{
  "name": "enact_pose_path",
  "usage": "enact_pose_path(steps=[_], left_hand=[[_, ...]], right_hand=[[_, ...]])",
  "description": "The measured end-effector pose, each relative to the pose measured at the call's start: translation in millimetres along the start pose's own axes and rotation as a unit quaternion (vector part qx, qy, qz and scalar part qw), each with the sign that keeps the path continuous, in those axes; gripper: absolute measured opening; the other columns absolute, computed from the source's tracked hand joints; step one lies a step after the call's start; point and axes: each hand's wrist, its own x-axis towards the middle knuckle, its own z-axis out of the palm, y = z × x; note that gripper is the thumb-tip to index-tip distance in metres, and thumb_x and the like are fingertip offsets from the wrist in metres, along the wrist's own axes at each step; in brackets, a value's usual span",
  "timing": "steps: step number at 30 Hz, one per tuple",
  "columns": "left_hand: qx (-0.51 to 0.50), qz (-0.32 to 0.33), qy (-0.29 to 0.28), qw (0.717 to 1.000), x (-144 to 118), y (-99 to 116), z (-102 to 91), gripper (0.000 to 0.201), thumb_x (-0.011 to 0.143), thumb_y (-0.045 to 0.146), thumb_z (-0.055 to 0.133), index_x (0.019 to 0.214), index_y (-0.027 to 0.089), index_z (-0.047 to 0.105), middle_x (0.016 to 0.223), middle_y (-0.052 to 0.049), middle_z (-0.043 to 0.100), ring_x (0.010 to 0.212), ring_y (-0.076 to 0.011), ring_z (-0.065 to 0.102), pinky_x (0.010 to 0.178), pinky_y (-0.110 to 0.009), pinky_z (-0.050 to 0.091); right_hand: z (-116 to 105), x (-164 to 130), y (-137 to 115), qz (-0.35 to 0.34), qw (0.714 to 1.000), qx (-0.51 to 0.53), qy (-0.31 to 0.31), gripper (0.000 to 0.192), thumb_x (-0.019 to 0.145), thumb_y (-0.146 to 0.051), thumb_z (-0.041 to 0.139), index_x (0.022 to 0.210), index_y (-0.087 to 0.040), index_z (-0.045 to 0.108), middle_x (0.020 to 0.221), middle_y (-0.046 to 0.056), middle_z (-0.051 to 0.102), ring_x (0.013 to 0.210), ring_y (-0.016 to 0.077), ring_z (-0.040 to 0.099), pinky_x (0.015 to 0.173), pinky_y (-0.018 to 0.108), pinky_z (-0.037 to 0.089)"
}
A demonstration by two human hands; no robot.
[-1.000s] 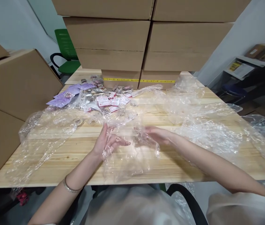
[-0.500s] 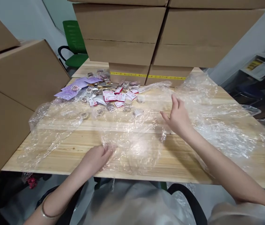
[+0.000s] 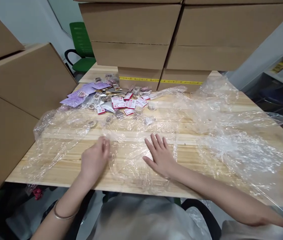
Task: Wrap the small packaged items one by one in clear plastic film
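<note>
A clear plastic bag (image 3: pixel 133 156) lies flat on the wooden table (image 3: pixel 206 160) in front of me. My left hand (image 3: pixel 95 160) pinches the bag's left edge with curled fingers. My right hand (image 3: pixel 159 155) lies flat on the bag with its fingers spread, pressing it against the table. Further back sits a pile of small packets (image 3: pixel 117 103), some with red and white labels, beside purple cards (image 3: pixel 81 95).
Large sheets of crumpled clear plastic (image 3: pixel 231 133) cover the right side of the table. Stacked cardboard boxes (image 3: pixel 171 40) stand at the table's back, more boxes (image 3: pixel 18 90) at the left. A green chair (image 3: pixel 81 46) stands behind.
My right hand has come back from the far middle of the table and now lies flat on the bag. My left hand has shifted slightly up along the bag's left edge.
</note>
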Motion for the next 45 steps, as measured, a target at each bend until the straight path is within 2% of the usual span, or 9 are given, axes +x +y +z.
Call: enact_pose_path(steps=[9, 15, 19, 22, 26, 31, 38, 41, 45], left_hand=[[0.113, -0.201, -0.083, 0.969, -13, -68, -17.4, 0.059, 0.096, 0.056, 0.037, 0.127, 0.009, 0.054, 0.085, -0.019, 0.069, 0.080, -0.0391, 0.067, 0.064, -0.042, 0.048], [0.017, 0.039, 0.121, 0.992, 6, -44, -27.3, 0.052, 0.097, 0.040, 0.045, 0.133, 0.004, 0.053, 0.131, -0.029, 0.052, 0.124, -0.0408, 0.051, 0.099, -0.052, 0.045], [-0.163, 0.288, -0.085, 0.940, 30, 8, -6.6, 0.039, 0.102, 0.031, 0.034, 0.129, 0.018, 0.059, 0.139, -0.016, 0.057, 0.130, -0.0284, 0.052, 0.111, -0.047, 0.039], [-0.175, 0.375, -0.234, 0.880, 40, 38, 19.8, 0.052, 0.099, 0.050, 0.045, 0.140, 0.019, 0.052, 0.154, -0.015, 0.043, 0.146, -0.0317, 0.033, 0.121, -0.051, 0.021], [-0.137, 0.401, -0.290, 0.858, 44, 50, 44.0, 0.093, 0.084, 0.077, 0.047, 0.155, 0.019, 0.031, 0.165, -0.017, 0.013, 0.153, -0.0379, 0.001, 0.121, -0.060, 0.002], [-0.109, 0.412, -0.279, 0.860, 43, 48, 51.3, 0.113, 0.071, 0.089, 0.048, 0.157, 0.019, 0.026, 0.165, -0.019, 0.010, 0.152, -0.0413, -0.004, 0.118, -0.064, -0.008], [-0.135, 0.425, -0.305, 0.842, 49, 45, 49.6, 0.129, 0.059, 0.089, 0.061, 0.159, 0.022, 0.016, 0.166, -0.018, -0.001, 0.150, -0.0446, -0.008, 0.116, -0.066, -0.009], [-0.196, 0.418, -0.317, 0.828, 57, 39, 45.9, 0.114, 0.062, 0.081, 0.068, 0.155, 0.028, 0.030, 0.167, -0.013, 0.008, 0.152, -0.0429, 0.002, 0.119, -0.064, -0.004], [-0.271, 0.342, -0.258, 0.862, 69, 30, 46.8, 0.053, 0.096, 0.058, 0.046, 0.137, 0.025, 0.056, 0.152, -0.011, 0.047, 0.144, -0.0300, 0.035, 0.120, -0.053, 0.021]], right_hand=[[-3, -6, 21, -0.033, 0.999, -0.006, -0.001, 0.081, 0.092, -0.071, 0.039, 0.157, -0.025, 0.028, 0.165, 0.012, 0.013, 0.151, 0.0388, 0.004, 0.119, 0.065, 0.007], [-39, 11, 20, -0.041, 0.999, 0.018, 0.022, 0.063, 0.096, -0.063, 0.039, 0.143, -0.022, 0.051, 0.157, 0.013, 0.038, 0.147, 0.0379, 0.026, 0.118, 0.061, 0.019], [-87, 72, 25, -0.025, 0.998, 0.034, 0.050, 0.048, 0.102, -0.043, 0.031, 0.126, -0.017, 0.063, 0.128, 0.015, 0.064, 0.118, 0.0311, 0.058, 0.102, 0.048, 0.044], [-100, 135, 30, 0.054, 0.996, 0.049, 0.041, 0.048, 0.100, -0.042, 0.037, 0.136, -0.014, 0.053, 0.137, 0.016, 0.058, 0.117, 0.0304, 0.059, 0.098, 0.043, 0.046], [-87, 201, 21, 0.158, 0.986, 0.032, -0.032, 0.081, 0.088, -0.065, 0.048, 0.144, -0.007, 0.042, 0.141, 0.024, 0.052, 0.120, 0.0371, 0.057, 0.096, 0.046, 0.047], [-73, 227, 4, 0.192, 0.976, 0.009, -0.100, 0.116, 0.059, -0.061, 0.079, 0.148, -0.002, 0.036, 0.142, 0.032, 0.048, 0.128, 0.0462, 0.049, 0.102, 0.053, 0.043], [-77, 211, 16, 0.163, 0.966, 0.069, -0.191, 0.093, 0.054, -0.044, 0.086, 0.134, -0.008, 0.054, 0.111, 0.020, 0.071, 0.088, 0.0323, 0.070, 0.076, 0.041, 0.057], [-75, 209, 29, 0.149, 0.970, 0.086, -0.174, 0.086, 0.058, -0.041, 0.086, 0.132, -0.009, 0.055, 0.119, 0.019, 0.068, 0.095, 0.0307, 0.069, 0.080, 0.039, 0.056], [-75, 210, 48, 0.137, 0.980, 0.099, -0.110, 0.090, 0.057, -0.039, 0.089, 0.134, -0.011, 0.053, 0.133, 0.018, 0.061, 0.118, 0.0318, 0.059, 0.098, 0.039, 0.049]])
